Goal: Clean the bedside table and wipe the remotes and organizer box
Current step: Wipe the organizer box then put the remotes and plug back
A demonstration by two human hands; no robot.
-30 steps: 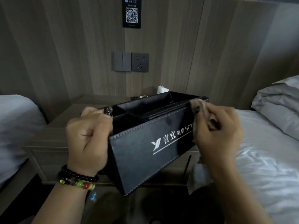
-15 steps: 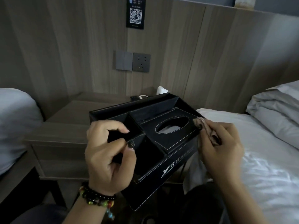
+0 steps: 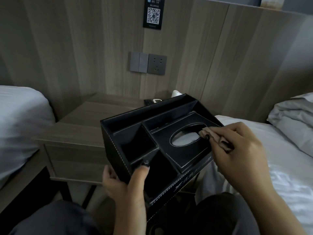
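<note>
Support comes first: the organizer box (image 3: 152,150) is held in the air over the person's lap, in front of the bedside table (image 3: 81,122), tilted so its open top faces the camera. The left hand (image 3: 125,185) grips its near left corner, thumb hooked over the rim into a front compartment and the other fingers curled under the outside wall. That grip looks secure, and it should hold firm while the other hand rubs, since pressure on the far side would tend to tip the box.

The right hand (image 3: 237,150) pinches a small brownish cloth (image 3: 213,136) between thumb and fingers, with the bunched end pressed on the tissue lid at the right edge of the oval opening (image 3: 184,138). Good wiping here probably means short strokes around the stitched rim of the oval, then along the flat lid toward the fingers, keeping the cloth from snagging the tissue inside. The divided compartments beyond the left thumb will likely need a fingertip wrapped in cloth.

A dark remote (image 3: 148,102) lies at the back of the table, past the box's far wall.

Compared with half a second ago, the cloth has moved from the box's right edge inward onto the lid, and the left hand has dropped to the near corner.
</note>
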